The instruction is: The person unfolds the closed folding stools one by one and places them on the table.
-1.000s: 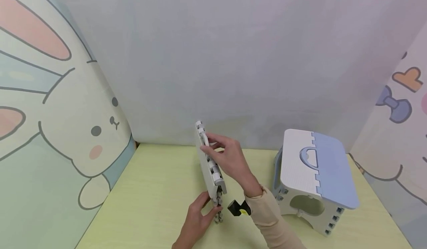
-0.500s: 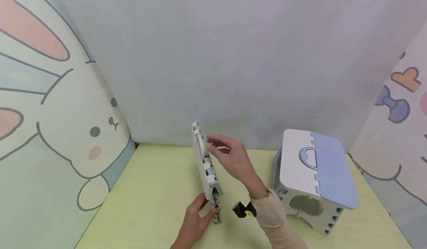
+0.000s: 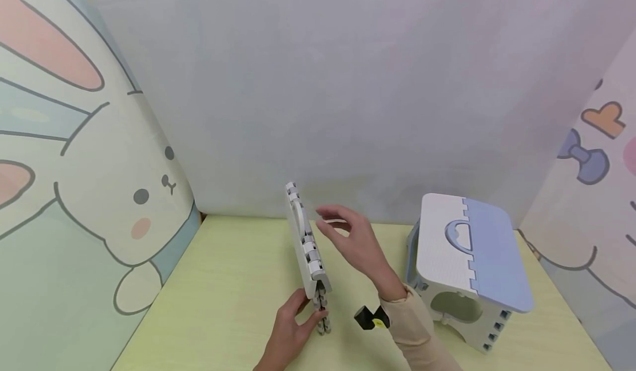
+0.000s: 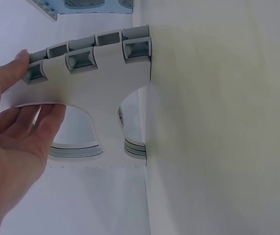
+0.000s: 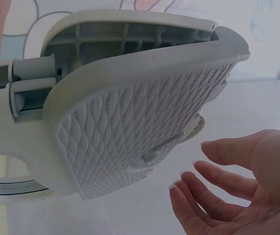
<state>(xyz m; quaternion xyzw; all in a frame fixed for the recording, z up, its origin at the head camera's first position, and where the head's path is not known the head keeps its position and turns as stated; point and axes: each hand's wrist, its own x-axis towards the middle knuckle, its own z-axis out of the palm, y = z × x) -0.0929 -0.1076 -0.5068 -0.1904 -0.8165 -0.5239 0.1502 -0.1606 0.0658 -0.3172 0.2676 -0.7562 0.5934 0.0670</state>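
A folded white and grey folding stool (image 3: 302,249) stands on edge, seen nearly edge-on in the head view, its legs tucked at the near end. My left hand (image 3: 290,329) grips the near leg panel, thumb on one side and fingers through the cutout, as the left wrist view shows on the leg panel (image 4: 108,73). To the right of the stool my right hand (image 3: 354,242) hovers with loosely bent fingers, apart from it and holding nothing. In the right wrist view the stool's textured seat (image 5: 105,132) faces that hand, and the two seat halves are slightly spread.
A second folding stool (image 3: 442,255), white and blue, stands unfolded at the right of the yellow-green table (image 3: 223,282). A white sheet (image 3: 318,95) hangs behind the table, with cartoon-printed walls on both sides. A black device (image 3: 367,318) sits at the right wrist.
My right hand has let go of the stool's handle and drawn back to the right. The stool has tipped slightly left, and my left hand still grips it.
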